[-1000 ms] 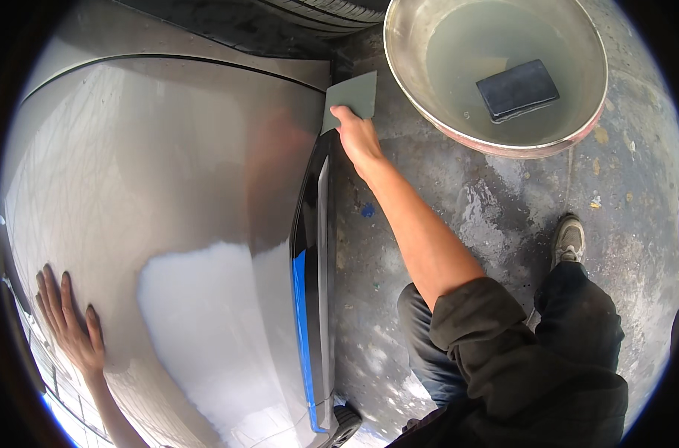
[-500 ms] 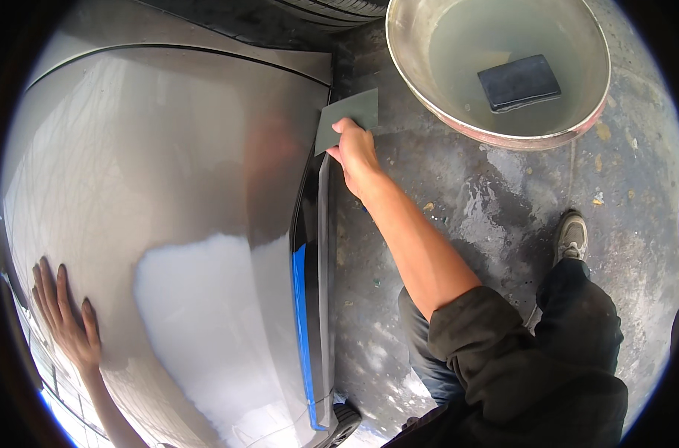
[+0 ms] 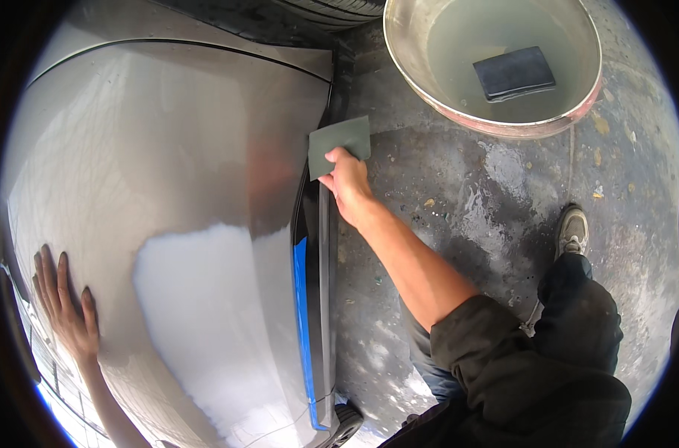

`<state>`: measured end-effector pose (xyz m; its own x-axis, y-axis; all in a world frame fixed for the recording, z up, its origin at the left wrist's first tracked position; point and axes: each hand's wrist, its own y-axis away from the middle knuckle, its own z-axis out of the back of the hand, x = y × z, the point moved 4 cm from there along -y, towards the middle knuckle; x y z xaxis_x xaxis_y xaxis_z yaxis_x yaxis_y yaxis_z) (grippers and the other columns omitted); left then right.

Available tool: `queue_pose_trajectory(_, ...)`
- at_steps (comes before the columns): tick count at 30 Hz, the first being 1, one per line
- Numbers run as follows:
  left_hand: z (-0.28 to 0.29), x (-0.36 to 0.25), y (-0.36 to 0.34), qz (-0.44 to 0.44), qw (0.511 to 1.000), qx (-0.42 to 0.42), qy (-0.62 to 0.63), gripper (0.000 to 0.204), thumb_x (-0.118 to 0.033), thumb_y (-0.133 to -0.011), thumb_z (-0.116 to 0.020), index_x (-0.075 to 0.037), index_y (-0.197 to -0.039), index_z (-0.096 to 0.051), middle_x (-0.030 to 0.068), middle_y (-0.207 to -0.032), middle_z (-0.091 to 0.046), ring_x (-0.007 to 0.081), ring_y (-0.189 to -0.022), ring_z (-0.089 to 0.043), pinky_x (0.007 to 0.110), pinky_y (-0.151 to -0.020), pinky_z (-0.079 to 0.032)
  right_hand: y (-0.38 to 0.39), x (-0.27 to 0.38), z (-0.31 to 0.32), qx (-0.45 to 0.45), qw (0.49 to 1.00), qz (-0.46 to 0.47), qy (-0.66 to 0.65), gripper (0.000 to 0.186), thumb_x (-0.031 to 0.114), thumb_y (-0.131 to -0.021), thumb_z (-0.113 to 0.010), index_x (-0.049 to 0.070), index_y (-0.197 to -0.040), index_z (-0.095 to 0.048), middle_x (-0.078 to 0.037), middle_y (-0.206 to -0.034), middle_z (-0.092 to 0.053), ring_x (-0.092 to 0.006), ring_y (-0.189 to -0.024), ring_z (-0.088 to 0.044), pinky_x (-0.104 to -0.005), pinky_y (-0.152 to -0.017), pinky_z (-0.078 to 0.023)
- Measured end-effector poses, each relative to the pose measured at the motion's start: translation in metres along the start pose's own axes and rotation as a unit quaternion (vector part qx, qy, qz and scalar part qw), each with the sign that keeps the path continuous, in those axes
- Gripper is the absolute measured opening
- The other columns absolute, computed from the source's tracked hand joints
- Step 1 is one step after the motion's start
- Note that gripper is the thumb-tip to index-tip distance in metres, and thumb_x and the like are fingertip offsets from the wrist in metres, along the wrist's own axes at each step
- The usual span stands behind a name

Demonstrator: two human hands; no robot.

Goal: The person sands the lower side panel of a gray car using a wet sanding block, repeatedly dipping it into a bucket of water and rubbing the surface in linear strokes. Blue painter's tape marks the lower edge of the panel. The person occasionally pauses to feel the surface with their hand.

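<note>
A thin grey-green sheet, which looks like sandpaper (image 3: 328, 142), is pinched between the thumb and fingers of my right hand (image 3: 350, 179). The sheet is held at the lower edge of a silver-grey car panel (image 3: 183, 142); whether it touches the panel I cannot tell. My left hand (image 3: 69, 317) lies flat on the panel at the far left, fingers spread, holding nothing. Between the hands, nearer to me, is a pale whitish patch (image 3: 205, 299) on the paint. Blue masking tape (image 3: 302, 313) runs along the dark trim below the panel.
A metal basin (image 3: 407, 56) of cloudy water stands on the floor at the far right, with a dark rectangular block (image 3: 515, 73) in it. A car tyre (image 3: 332, 11) is at the top. My shoe (image 3: 573, 228) rests on the stained, partly wet concrete floor (image 3: 459, 194).
My right hand has moved nearer to me and slightly left with the sandpaper, whose face now shows more fully. My left hand stays flat on the panel.
</note>
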<state>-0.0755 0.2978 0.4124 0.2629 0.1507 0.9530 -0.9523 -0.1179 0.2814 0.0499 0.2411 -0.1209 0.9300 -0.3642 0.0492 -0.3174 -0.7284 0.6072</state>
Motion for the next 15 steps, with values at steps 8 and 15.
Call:
queue_pose_trajectory(8, 0.000, -0.001, 0.001, 0.005, 1.000, -0.006, 0.013, 0.059, -0.050, -0.108, -0.040, -0.022, -0.159, -0.045, 0.0095, -0.167, -0.039, 0.0333, -0.157, -0.031, 0.060, -0.127, -0.024, 0.026, -0.040, 0.001, -0.026, 0.999, -0.029, 0.001, 0.034, 0.020, -0.098, -0.057, -0.003, -0.123, -0.061, -0.013, -0.124, -0.062, -0.0219, -0.117, -0.061, -0.0407, -0.109, -0.049)
queue_pose_trajectory(15, 0.005, -0.005, -0.003, 0.015, 1.000, 0.003, 0.022, 0.058, -0.048, -0.107, -0.040, -0.020, -0.158, -0.047, 0.0102, -0.167, -0.039, 0.0342, -0.157, -0.031, 0.059, -0.127, -0.024, 0.055, -0.061, -0.001, -0.022, 0.998, -0.026, -0.059, 0.024, 0.015, -0.098, -0.054, -0.003, -0.112, -0.060, -0.011, -0.119, -0.062, -0.0291, -0.114, -0.069, -0.0342, -0.105, -0.054)
